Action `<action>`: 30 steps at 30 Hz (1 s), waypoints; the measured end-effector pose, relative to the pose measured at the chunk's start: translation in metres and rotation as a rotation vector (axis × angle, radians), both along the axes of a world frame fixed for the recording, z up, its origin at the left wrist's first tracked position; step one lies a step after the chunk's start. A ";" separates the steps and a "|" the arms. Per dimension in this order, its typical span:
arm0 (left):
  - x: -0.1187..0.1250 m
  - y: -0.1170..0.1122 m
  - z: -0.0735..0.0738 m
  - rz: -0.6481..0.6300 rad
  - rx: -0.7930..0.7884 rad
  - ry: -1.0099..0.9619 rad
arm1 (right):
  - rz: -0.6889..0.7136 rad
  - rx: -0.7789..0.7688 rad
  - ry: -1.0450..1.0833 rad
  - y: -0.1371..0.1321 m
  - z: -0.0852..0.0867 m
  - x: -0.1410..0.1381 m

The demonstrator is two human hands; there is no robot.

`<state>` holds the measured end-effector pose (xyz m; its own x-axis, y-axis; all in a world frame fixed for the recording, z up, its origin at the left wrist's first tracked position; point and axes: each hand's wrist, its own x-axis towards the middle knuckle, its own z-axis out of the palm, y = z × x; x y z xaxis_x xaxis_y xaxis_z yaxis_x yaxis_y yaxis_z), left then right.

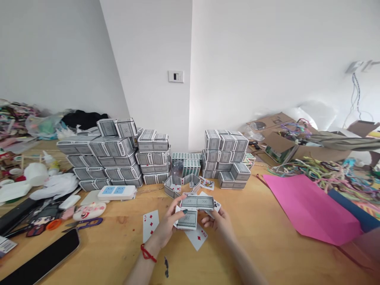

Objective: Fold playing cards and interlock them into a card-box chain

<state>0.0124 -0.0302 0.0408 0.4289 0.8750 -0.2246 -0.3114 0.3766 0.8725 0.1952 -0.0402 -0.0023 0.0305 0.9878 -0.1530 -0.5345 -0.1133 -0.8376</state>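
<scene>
Hidden from sight: the underside of the card block (197, 202) and the far fingers that went beneath it; the block also covered part of the two of diamonds (198, 239) under its near edge.
Cut off: both forearms, at the bottom of the view, and the phone (44, 257), well left of the block and nearer the person.
Hard to make out: a small dark scrap (166, 267), left of the block and nearer the person.
Left arm: reached forward and inward to the block's left end, a red bracelet (147, 253) at the wrist.
Left hand (168, 226): clamped on the block, thumb flat on its near, square part, forefinger along its upper left corner.
Right arm: came in slantwise to the block's right end.
Right hand (220, 221): fingers curled, the thumb by a loose card (217, 205) marked 10 at the block's right end; whether they pinched it could not be told.
Card block: between the two hands, above the bench (118, 249).
Other cards: the three of diamonds (151, 225) lay left of the block; an open card frame (172, 190) stood just beyond it.
Card stacks: one tall stack (109, 158) beyond the block to the left, another (227, 152) beyond it to the right.
Pink sheet (311, 209): well right of the block.
</scene>
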 end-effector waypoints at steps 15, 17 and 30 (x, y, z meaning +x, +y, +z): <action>0.002 0.006 -0.007 0.346 -0.012 -0.084 | 0.047 0.025 -0.016 -0.004 0.004 0.002; 0.000 0.008 -0.010 0.349 -0.031 -0.092 | 0.031 0.057 -0.011 -0.004 0.004 0.004; 0.005 0.007 -0.012 0.373 0.065 -0.098 | -0.022 0.194 -0.388 -0.009 0.007 -0.011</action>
